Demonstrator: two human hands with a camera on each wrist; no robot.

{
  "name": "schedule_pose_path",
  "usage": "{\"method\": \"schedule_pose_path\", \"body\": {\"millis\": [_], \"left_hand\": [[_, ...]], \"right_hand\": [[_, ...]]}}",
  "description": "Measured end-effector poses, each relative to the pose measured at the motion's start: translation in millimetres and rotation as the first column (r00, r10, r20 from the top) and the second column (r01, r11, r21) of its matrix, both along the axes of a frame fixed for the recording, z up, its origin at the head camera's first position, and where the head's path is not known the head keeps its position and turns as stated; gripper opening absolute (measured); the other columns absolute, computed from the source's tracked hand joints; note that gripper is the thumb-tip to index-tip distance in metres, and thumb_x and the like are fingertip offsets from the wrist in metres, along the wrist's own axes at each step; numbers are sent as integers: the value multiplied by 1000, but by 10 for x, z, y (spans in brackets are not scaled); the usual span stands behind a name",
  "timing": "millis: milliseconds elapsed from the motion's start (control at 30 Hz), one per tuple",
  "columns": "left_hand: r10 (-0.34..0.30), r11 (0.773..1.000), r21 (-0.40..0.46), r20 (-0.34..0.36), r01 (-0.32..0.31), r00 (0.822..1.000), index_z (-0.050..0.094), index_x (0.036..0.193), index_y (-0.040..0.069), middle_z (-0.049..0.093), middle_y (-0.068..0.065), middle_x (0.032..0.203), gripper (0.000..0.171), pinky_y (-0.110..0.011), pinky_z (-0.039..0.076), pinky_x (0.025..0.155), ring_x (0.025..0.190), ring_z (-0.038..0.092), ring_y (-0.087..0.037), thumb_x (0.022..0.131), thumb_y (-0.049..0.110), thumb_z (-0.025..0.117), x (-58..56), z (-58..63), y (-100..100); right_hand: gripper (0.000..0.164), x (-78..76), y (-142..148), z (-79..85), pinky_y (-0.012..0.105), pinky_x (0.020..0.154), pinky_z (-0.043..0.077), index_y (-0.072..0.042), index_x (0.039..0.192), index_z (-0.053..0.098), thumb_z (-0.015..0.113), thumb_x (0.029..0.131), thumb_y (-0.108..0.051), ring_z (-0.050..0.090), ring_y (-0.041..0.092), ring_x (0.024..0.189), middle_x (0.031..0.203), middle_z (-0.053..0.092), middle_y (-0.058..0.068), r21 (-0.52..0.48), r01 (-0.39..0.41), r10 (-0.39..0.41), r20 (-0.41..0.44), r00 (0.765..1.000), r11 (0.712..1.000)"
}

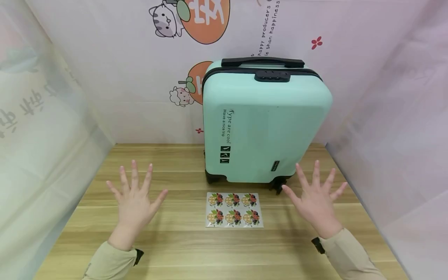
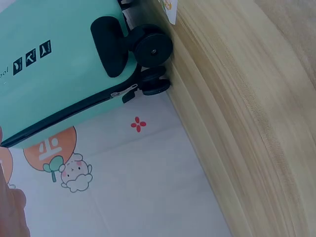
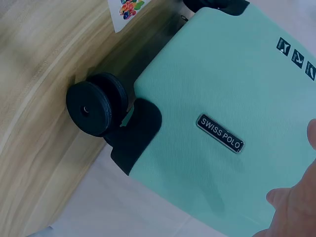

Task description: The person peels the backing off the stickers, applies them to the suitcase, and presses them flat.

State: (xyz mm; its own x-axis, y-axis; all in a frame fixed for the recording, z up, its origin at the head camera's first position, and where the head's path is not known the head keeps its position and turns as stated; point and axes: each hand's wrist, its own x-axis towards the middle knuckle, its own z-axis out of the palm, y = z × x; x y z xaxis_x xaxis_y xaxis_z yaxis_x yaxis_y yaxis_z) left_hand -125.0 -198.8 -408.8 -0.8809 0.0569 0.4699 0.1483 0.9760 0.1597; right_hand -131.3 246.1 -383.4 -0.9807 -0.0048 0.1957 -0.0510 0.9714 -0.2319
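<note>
A mint-green suitcase (image 1: 262, 124) stands upright on its black wheels at the back of the table. In front of it lies a white sheet of stickers (image 1: 233, 210) with several round fruit prints in two rows. My left hand (image 1: 135, 204) is held over the table left of the sheet, fingers spread straight, holding nothing. On the other side, my right hand (image 1: 315, 198) is likewise spread and bare, near the suitcase's lower right corner. The right wrist view shows a "SWISS POLO" badge (image 3: 220, 133) and a black wheel (image 3: 94, 104) close by.
A wood-grain table (image 1: 231, 252) carries everything. Pale cloth printed with cartoon fruit and animals (image 1: 147, 77) hangs behind, and more cloth closes off the left and right sides. The suitcase has a black top handle (image 1: 262, 61) and a combination lock (image 1: 272, 76).
</note>
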Motion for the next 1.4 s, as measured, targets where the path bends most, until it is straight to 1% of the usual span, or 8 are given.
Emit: {"method": "schedule_pose_path", "body": {"millis": [200,433,567,767,900,1033,1200,1400], "left_hand": [[-1,1000,-7,-3,1,1000,12,153,21,-28,-3,155,86,-69,-17,104,139,-33,-28,86,75,5,18,-3,23],[9,1000,-27,45,-7,999,19,151,16,-26,-5,155,89,-71,-14,103,140,-30,-32,86,75,4,56,-9,34],[-7,1000,-13,51,8,999,24,150,14,-24,-6,156,90,-71,-15,103,140,-28,-34,87,74,5,58,-42,40],[-27,1000,-4,88,28,996,26,150,14,-22,-8,157,86,-72,-13,103,141,-24,-37,89,72,11,68,-169,82],[-36,999,5,166,36,985,26,150,15,-18,-9,157,75,-72,-11,104,142,-18,-41,93,64,32,78,-256,195],[-59,998,3,211,60,976,25,151,18,-13,-12,158,73,-71,-9,105,142,-11,-45,91,53,49,71,-345,366],[-103,995,16,204,102,973,28,150,18,-7,-13,159,74,-72,-5,106,142,-4,-46,89,52,54,84,-482,563],[-175,984,52,206,168,963,30,149,18,-4,-12,159,75,-69,-3,109,144,-5,-42,88,53,55,76,-651,750]], "right_hand": [[78,-15,-20,-28,72,91,-28,-23,153,11,34,92,-66,-31,53,129,154,-19,21,5,-17,17,6,1000,1000],[78,-15,-66,-55,74,92,-26,-22,153,14,35,92,-65,-29,52,131,155,-16,21,10,-47,47,12,999,999],[77,-22,-96,-77,74,93,-24,-24,153,13,36,92,-65,-26,53,132,155,-16,19,11,-71,71,16,997,997],[76,-37,-161,-182,72,96,-23,-25,153,13,37,92,-64,-23,53,134,156,-13,21,15,-127,126,46,991,992],[75,-45,-244,-292,73,98,-21,-26,152,17,40,92,-63,-17,53,137,156,-5,24,18,-166,165,58,985,986],[73,-63,-366,-416,75,100,-15,-26,151,22,43,91,-62,-9,55,138,157,-1,23,39,-202,199,71,977,979],[70,-61,-537,-543,76,101,-8,-26,150,26,47,91,-58,-3,54,139,158,0,21,47,-238,233,96,968,970],[70,-83,-672,-711,75,103,-7,-26,150,25,51,91,-54,-5,50,141,158,0,20,-3,-271,268,149,952,963]]}}
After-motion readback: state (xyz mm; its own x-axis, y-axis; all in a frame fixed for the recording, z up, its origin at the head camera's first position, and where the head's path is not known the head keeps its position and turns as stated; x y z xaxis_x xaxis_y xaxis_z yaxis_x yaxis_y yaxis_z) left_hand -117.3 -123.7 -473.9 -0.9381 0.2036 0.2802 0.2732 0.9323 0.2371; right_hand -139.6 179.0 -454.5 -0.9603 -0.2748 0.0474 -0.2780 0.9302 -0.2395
